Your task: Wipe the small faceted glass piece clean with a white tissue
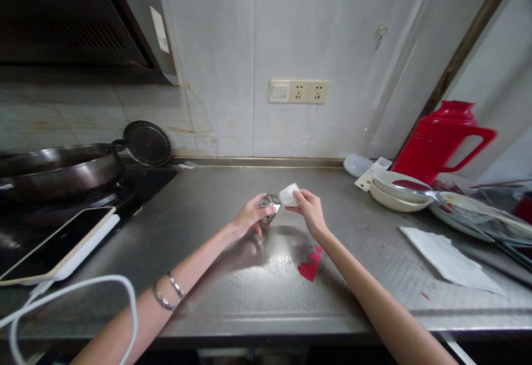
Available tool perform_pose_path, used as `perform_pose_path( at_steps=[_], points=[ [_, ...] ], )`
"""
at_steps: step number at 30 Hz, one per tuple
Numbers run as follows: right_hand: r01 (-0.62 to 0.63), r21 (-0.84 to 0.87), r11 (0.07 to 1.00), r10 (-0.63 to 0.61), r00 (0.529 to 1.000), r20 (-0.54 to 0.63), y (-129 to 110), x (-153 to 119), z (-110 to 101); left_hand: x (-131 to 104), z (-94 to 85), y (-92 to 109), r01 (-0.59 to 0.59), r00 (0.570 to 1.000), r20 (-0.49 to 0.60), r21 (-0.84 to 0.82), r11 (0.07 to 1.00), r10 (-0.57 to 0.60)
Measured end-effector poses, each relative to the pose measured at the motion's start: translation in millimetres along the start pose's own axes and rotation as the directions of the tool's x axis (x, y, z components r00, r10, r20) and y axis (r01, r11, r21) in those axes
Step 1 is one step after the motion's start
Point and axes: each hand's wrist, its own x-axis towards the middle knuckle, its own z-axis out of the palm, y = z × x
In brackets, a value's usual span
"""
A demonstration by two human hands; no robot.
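Note:
Over the middle of the steel counter, my left hand (252,214) is closed around a small, dark, shiny object (269,203) with clear or silvery facets; its exact kind does not show. A small white patch lies against it by the thumb. My right hand (308,207) pinches a folded white tissue (288,195) between thumb and fingers, close to the right side of the shiny object. Whether the two touch I cannot tell. Below my right hand, a torn red scrap (310,265) with a ragged edge rests on the counter.
On the left, a large pan (62,168) sits on the stove, with a phone (54,246) and white cable (100,281) nearer. To the right are stacked bowls (397,201), a red thermos jug (440,140) and a flat white tissue (449,260). Sockets (299,92) are on the wall.

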Motion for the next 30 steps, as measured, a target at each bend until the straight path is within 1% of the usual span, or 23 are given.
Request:
perform_pose_path(
  at_steps=[3, 5, 7, 9, 12, 14, 16, 20, 22, 25, 27, 30],
  points=[
    [-0.034, -0.007, 0.999, 0.034, 0.999, -0.010, 5.1, 0.4, 2.6, 0.8, 3.3, -3.6, -0.088, 0.989, -0.101, 0.182, 0.979, 0.108],
    [-0.042, -0.005, 0.999, 0.042, 0.999, -0.003, 6.9, -0.8, 6.4, 3.1, 2.3, -7.9, -0.125, 0.976, -0.142, 0.254, 0.959, 0.165],
    [-0.052, 0.017, 0.999, 0.052, 0.999, 0.011, 8.0, -2.2, 11.0, 5.9, 0.1, -12.3, -0.168, 0.954, -0.185, 0.320, 0.933, 0.235],
    [-0.096, 0.073, 0.993, 0.094, 0.995, 0.033, 9.0, -3.2, 16.0, 8.1, -2.2, -15.6, -0.201, 0.933, -0.206, 0.382, 0.902, 0.295],
    [-0.205, 0.221, 0.954, 0.188, 0.978, 0.094, 10.4, -3.7, 22.9, 9.8, -4.9, -18.2, -0.230, 0.922, -0.190, 0.429, 0.873, 0.337],
    [-0.243, 0.280, 0.929, 0.215, 0.968, 0.129, 11.3, -3.4, 26.2, 10.4, -6.3, -19.5, -0.260, 0.913, -0.175, 0.448, 0.856, 0.369],
    [-0.261, 0.287, 0.921, 0.231, 0.963, 0.136, 11.9, -2.0, 27.5, 11.1, -7.3, -21.1, -0.291, 0.901, -0.163, 0.457, 0.840, 0.401],
    [-0.268, 0.319, 0.909, 0.254, 0.963, 0.084, 11.5, 5.1, 26.0, 12.4, -7.8, -26.2, -0.318, 0.898, -0.141, 0.451, 0.834, 0.418],
    [-0.264, 0.346, 0.900, 0.251, 0.964, 0.085, 10.5, 9.2, 26.2, 12.8, -7.4, -28.8, -0.326, 0.889, -0.143, 0.467, 0.822, 0.434],
    [-0.275, 0.340, 0.899, 0.247, 0.961, 0.124, 9.5, 13.4, 30.8, 13.1, -6.8, -30.8, -0.340, 0.876, -0.146, 0.490, 0.803, 0.461],
    [-0.303, 0.333, 0.893, 0.269, 0.952, 0.144, 9.9, 14.8, 36.2, 13.0, -6.4, -30.4, -0.346, 0.871, -0.144, 0.500, 0.794, 0.471],
    [-0.400, 0.382, 0.833, 0.343, 0.915, 0.211, 11.5, 15.0, 43.3, 12.8, -6.0, -28.3, -0.339, 0.865, -0.148, 0.531, 0.777, 0.479]
  ],
)
